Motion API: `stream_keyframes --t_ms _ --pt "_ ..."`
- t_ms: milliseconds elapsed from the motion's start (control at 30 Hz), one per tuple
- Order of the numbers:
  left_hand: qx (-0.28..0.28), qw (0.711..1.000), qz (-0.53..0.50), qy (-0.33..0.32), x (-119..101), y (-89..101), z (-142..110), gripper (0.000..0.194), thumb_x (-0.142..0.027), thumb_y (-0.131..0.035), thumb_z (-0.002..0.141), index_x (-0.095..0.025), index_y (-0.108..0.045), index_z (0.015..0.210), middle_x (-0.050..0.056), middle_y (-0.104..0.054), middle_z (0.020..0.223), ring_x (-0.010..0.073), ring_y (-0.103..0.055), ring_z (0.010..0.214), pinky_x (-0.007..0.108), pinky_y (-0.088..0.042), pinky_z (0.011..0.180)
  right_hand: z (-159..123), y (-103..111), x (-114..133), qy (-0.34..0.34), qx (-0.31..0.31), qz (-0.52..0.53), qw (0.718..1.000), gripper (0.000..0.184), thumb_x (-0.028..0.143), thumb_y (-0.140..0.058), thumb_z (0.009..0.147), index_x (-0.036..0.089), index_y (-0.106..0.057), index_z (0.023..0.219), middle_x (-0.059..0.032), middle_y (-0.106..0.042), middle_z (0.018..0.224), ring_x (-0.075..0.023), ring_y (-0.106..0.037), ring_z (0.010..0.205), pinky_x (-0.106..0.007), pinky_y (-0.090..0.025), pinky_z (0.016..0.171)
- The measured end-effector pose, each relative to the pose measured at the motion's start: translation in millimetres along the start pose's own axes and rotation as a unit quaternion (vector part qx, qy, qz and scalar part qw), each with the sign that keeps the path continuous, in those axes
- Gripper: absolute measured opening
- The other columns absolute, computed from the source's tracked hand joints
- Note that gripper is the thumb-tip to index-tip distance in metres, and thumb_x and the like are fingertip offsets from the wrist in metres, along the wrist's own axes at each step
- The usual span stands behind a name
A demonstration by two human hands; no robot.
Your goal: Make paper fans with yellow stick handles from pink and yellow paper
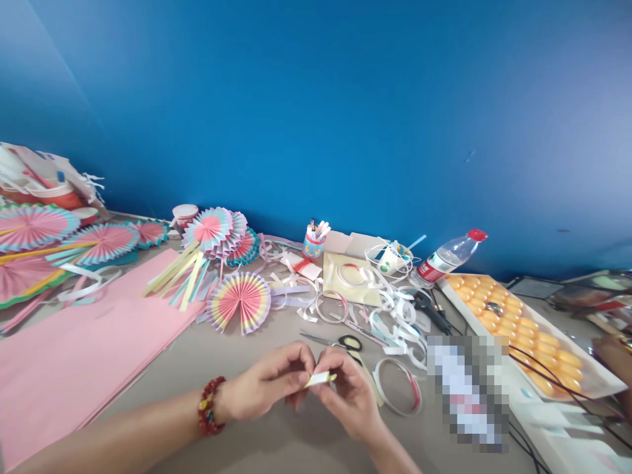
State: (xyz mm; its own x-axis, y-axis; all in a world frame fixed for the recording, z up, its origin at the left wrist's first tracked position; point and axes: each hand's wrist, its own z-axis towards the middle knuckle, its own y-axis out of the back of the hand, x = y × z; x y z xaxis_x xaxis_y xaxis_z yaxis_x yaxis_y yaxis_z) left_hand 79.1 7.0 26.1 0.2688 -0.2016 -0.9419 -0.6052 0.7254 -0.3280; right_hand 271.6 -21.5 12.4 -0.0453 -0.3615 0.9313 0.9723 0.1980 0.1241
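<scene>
My left hand (269, 385), with a red bead bracelet (211, 405) on its wrist, pinches one end of a small white and pale yellow paper strip (318, 379). The fingers of my right hand (347, 394) are closed on the other end, so the strip spans both hands just above the table. Part of it is hidden by my fingertips. Beyond my hands lie scissors (326, 340) with black handles. A pleated paper rosette (239, 303) in pink, yellow and lilac rests to the left. To the right is a ring of tape (397, 387).
Pink paper sheets (113, 342) cover the left. More pleated fans (106, 242) lie behind them. White curled strips (399, 316), a pen cup (314, 245), a tilted bottle (447, 260) and a tray of orange oval pieces (513, 329) stand to the right. Another person's hand (615, 355) shows at the right edge.
</scene>
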Motion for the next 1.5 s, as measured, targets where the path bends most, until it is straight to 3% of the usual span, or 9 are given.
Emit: stream_keyframes --t_ms 200,433,600,733,867,1033,1500 --pt "-0.049 0.995 -0.069 0.056 3 -8.1 1 0.037 -0.054 -0.059 0.092 -0.018 -0.049 0.090 -0.005 -0.050 0.062 0.0080 -0.049 0.052 0.019 -0.037 0.052 1 -2 2 -0.038 0.002 0.056 0.998 0.008 0.029 -0.069 0.087 0.022 -0.065 0.089 -0.0010 -0.058 0.077 -0.0142 -0.057 0.069 -0.025 -0.046 0.063" --pt "-0.068 0.991 -0.102 0.044 8 -11.2 2 0.033 -0.044 -0.069 0.088 -0.016 -0.052 0.092 0.001 -0.064 0.075 0.0099 -0.062 0.057 0.020 -0.046 0.057 2 -4 3 -0.112 -0.005 0.082 0.990 0.021 0.037 -0.068 0.088 0.020 -0.059 0.082 0.0022 -0.055 0.066 -0.0105 -0.052 0.056 -0.022 -0.042 0.053" --pt "-0.063 0.975 -0.194 0.091 8 -10.9 5 0.030 -0.041 -0.069 0.089 -0.016 -0.051 0.089 0.004 -0.069 0.075 0.0116 -0.065 0.053 0.021 -0.051 0.053 2 -4 1 -0.125 -0.021 0.080 0.989 0.019 0.036 -0.069 0.088 0.019 -0.060 0.092 0.0019 -0.058 0.067 -0.0099 -0.054 0.055 -0.022 -0.043 0.053" --pt "-0.056 0.965 -0.232 0.106 5 -9.1 5 0.026 -0.036 -0.068 0.090 -0.016 -0.052 0.089 0.005 -0.068 0.073 0.0107 -0.064 0.052 0.016 -0.047 0.045 2 -4 1 -0.128 0.001 0.147 0.981 0.026 0.037 -0.070 0.088 0.020 -0.060 0.106 0.0018 -0.061 0.069 -0.0112 -0.059 0.053 -0.024 -0.046 0.054" --pt "-0.050 0.964 -0.236 0.111 4 -8.2 5 0.024 -0.033 -0.069 0.089 -0.014 -0.054 0.088 0.005 -0.068 0.073 0.0098 -0.064 0.052 0.015 -0.048 0.044 2 -4 1 -0.121 -0.014 0.164 0.979 0.028 0.036 -0.070 0.088 0.024 -0.061 0.112 0.0013 -0.062 0.075 -0.0109 -0.061 0.054 -0.025 -0.047 0.054" --pt "-0.050 0.963 -0.236 0.116 4 -10.1 6 0.025 -0.032 -0.072 0.087 -0.014 -0.055 0.088 0.005 -0.068 0.072 0.0100 -0.064 0.051 0.015 -0.049 0.044 1 -2 1 -0.109 -0.053 0.111 0.986 0.027 0.037 -0.072 0.086 0.026 -0.066 0.110 -0.0002 -0.062 0.078 -0.0108 -0.057 0.060 -0.024 -0.046 0.056" --pt "-0.090 0.985 -0.130 0.063 9 -14.8 4 0.034 -0.042 -0.073 0.086 -0.015 -0.052 0.085 0.002 -0.067 0.073 0.0089 -0.064 0.051 0.019 -0.051 0.051 0 2 2 -0.115 -0.045 0.081 0.989 0.022 0.040 -0.068 0.089 0.023 -0.070 0.102 -0.0020 -0.063 0.076 -0.0110 -0.056 0.061 -0.022 -0.047 0.056"
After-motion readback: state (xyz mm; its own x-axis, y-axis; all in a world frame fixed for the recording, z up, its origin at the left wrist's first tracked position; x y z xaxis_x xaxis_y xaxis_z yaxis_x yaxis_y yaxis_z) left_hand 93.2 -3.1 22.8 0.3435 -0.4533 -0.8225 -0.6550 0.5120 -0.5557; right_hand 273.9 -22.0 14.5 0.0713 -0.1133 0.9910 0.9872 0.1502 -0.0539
